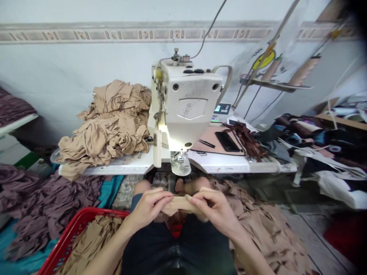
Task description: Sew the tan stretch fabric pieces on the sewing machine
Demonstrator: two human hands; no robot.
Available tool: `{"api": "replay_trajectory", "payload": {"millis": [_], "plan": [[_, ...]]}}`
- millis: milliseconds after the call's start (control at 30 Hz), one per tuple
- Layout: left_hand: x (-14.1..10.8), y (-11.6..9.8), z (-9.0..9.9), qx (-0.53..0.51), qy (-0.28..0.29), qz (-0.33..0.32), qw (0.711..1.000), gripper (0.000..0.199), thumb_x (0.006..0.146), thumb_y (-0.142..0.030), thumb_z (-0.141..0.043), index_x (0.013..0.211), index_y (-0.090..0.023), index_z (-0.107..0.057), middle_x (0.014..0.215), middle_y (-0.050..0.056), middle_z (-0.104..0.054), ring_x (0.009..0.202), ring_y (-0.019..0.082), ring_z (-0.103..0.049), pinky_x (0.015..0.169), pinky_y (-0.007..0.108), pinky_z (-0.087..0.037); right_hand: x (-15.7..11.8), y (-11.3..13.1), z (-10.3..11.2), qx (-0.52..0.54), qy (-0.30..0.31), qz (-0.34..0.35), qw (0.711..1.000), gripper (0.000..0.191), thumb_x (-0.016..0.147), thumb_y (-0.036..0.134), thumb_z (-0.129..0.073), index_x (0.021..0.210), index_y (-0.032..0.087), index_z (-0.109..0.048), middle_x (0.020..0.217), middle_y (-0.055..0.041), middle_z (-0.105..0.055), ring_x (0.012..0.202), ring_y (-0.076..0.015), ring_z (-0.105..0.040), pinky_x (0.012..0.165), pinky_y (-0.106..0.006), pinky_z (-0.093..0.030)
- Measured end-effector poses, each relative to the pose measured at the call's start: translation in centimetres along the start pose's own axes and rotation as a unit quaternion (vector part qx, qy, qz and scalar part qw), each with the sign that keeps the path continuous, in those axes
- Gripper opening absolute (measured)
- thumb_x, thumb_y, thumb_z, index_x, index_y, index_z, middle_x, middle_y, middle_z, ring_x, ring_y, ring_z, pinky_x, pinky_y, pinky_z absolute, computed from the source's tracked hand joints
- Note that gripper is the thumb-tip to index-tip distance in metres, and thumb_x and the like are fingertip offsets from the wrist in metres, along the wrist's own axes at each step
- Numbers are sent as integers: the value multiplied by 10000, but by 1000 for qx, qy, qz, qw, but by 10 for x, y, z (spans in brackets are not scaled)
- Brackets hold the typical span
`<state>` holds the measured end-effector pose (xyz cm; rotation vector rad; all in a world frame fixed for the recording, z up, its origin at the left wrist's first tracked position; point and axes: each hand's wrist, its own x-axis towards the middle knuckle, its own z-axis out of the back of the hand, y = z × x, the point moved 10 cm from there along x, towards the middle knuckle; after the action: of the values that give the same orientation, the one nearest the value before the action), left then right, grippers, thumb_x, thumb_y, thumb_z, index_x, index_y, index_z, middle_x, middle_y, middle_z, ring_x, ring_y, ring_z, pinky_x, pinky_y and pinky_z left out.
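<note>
My dark shorts (pixel 206 246) lie nearest; above them, my left hand (pixel 147 208) and right hand (pixel 217 211) pinch opposite ends of a tan cloth (pixel 183 204), held between them. The cloth is on my side of the sewing machine (pixel 192 103), and a red basket (pixel 77 217) of brown fabric (pixel 93 238) stands to my left.

Your L hand (pixel 151 205) & R hand (pixel 217 208) cover parts of the tan cloth strip (pixel 183 204). Your forearms (pixel 114 238) cut off at btm edge, ditto red basket (pixel 77 222). Mauve cloth pile (pixel 13 107) cut at L edge. Sewing machine (pixel 195 130) badge (pixel 192 109) lettering illegible; panel display (pixel 218 108) too small to read.
</note>
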<state>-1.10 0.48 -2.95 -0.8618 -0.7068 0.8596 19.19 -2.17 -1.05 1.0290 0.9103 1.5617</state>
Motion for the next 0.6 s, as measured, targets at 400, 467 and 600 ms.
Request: {"api": "replay_trajectory", "payload": {"millis": [400, 467, 600], "plan": [[20, -8, 14, -159, -76, 56, 983, 292, 1006, -425, -652, 917, -192, -802, 875, 63, -781, 819, 237, -702, 751, 311, -557, 21, 48, 29, -40, -131, 86, 987, 375, 983, 418, -711, 689, 194, -766, 614, 20, -467, 562, -144, -442, 548, -302, -329], [28, -6, 15, -189, -73, 76, 976, 295, 982, -446, -675, 910, -187, -795, 875, 60, -786, 810, 238, -700, 716, 301, -550, 29, 40, 33, -15, -142, 67, 987, 382, 964, 430, -716, 669, 189, -749, 617, 29, -437, 564, -138, -420, 549, -297, -325], [44, -13, 23, -163, -87, 77, 980, 324, 973, -459, -670, 895, -173, -801, 871, 63, -788, 804, 234, -691, 706, 289, -531, 44, 17, 36, 31, -141, 20, 989, 394, 914, 468, -736, 652, 175, -728, 612, 29, -442, 593, -140, -404, 577, -294, -336]]}}
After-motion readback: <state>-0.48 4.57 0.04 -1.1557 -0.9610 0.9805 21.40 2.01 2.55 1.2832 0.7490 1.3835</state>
